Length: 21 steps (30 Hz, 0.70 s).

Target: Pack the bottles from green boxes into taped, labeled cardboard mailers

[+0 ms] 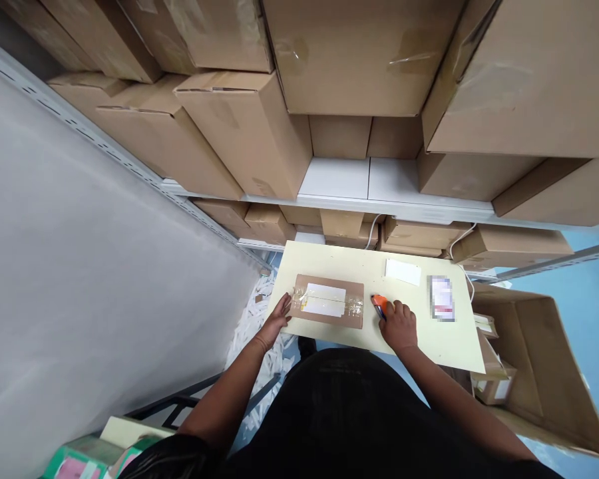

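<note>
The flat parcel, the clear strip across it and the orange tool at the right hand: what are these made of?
Parcel: apparently cardboard, matte and plain brown.
Strip: probably glossy plastic tape, see-through with wrinkled glints.
Orange tool: perhaps plastic, judging by its bright, even colour; the right hand partly covers it.

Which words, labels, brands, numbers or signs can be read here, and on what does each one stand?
No text is readable.
White label on the taped box: too small.
Pixelated item on the table: obscured.
White paper beside it: no print visible.
Pink label at lower left: too blurred.
</note>
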Available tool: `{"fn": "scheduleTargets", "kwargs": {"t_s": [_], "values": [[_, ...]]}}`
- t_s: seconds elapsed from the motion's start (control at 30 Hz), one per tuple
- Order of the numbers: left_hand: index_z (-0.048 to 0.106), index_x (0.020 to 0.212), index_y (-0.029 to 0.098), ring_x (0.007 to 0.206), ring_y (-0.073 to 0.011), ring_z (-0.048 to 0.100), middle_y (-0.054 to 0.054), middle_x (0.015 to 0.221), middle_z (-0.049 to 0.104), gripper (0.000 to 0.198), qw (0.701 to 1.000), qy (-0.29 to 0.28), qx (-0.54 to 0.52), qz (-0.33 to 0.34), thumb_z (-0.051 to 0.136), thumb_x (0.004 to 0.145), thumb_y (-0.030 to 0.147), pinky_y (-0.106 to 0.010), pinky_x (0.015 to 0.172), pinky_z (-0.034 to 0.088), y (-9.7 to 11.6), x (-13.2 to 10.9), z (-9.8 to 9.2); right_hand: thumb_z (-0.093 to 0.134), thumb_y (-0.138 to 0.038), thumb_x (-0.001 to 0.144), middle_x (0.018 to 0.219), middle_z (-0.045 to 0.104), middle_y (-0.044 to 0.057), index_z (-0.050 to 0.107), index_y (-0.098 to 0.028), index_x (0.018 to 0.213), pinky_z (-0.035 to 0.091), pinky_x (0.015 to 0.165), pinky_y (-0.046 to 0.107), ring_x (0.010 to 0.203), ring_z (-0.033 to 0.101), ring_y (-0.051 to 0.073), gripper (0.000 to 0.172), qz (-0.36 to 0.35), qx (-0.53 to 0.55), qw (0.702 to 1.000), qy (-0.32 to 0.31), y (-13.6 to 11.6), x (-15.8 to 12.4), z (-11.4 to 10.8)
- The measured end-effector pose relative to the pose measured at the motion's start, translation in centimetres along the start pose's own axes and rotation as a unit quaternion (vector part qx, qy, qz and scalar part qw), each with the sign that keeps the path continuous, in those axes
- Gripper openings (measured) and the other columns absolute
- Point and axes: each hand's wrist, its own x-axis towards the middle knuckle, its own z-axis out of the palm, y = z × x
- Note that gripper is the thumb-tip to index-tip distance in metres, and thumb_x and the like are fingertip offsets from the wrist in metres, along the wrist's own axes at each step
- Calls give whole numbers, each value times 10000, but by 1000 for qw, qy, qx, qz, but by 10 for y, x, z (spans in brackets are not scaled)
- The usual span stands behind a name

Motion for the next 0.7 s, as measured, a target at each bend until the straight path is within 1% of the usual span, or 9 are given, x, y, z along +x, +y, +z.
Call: {"fn": "scheduleTargets", "kwargs": {"t_s": [0.07,0.13,0.2,0.27,0.33,0.43,0.5,0.6,0.7], "values": [[203,1653,305,1473,-316,440,-65,1677,328,1004,1000,-16,-1,4,544,713,219,-508,1101,483,0,-7,7,552,-289,883,1500,486,184,442,-178,1500,347,1124,516,1375,437,368,637,-71,59,996,-16,-6,-11,2],[233,1644,283,1429,-324,492,-83,1623,431,961,1000,-22,-5,18,599,756,274,-512,1106,475,4,-10,18,565,-351,882,1561,451,164,347,-195,1566,348,1160,514,1435,411,348,735,-125,131,981,-62,-17,-18,8],[279,1625,245,1361,-312,557,-104,1543,534,877,999,-15,-8,29,619,826,363,-493,1097,484,10,-10,29,557,-412,897,1560,459,172,310,-181,1574,384,1154,504,1436,436,331,757,-125,196,968,-92,-30,-20,14],[304,1605,218,1281,-293,610,-120,1491,577,824,999,-1,9,32,609,879,460,-462,1051,519,15,-8,36,509,-451,938,1528,485,186,302,-163,1562,432,1118,479,1392,495,314,718,-94,248,961,-79,-44,-16,17],[354,1568,200,1219,-283,634,-136,1445,599,790,998,24,55,37,598,900,543,-436,987,550,22,-5,36,453,-464,976,1459,538,186,337,-158,1529,472,1064,453,1327,550,300,643,-66,276,958,-44,-55,-8,10],[528,1408,160,1181,-290,633,-156,1307,651,644,983,85,146,66,529,947,609,-428,972,534,38,5,27,413,-490,1000,1266,649,145,493,-168,1393,500,967,392,1175,622,277,514,-31,269,962,-16,-68,7,-14],[614,1274,155,1135,-291,643,-155,1208,679,559,971,107,198,79,460,985,608,-428,970,515,50,19,19,369,-524,1019,1135,692,116,594,-176,1247,497,881,338,1053,652,252,473,17,242,970,-26,-76,21,-32],[664,1147,163,1073,-294,663,-155,1133,698,512,962,89,253,53,384,1020,572,-413,924,509,64,47,11,282,-565,1041,1033,717,111,662,-171,1097,469,773,299,938,668,235,550,99,203,972,-63,-91,47,-47],[668,1091,141,1069,-317,672,-189,1125,701,517,955,50,292,-1,361,1025,552,-406,894,504,66,77,9,243,-577,1049,1060,724,136,681,-146,1087,459,740,289,929,680,233,615,149,200,964,-92,-106,72,-45]]}}
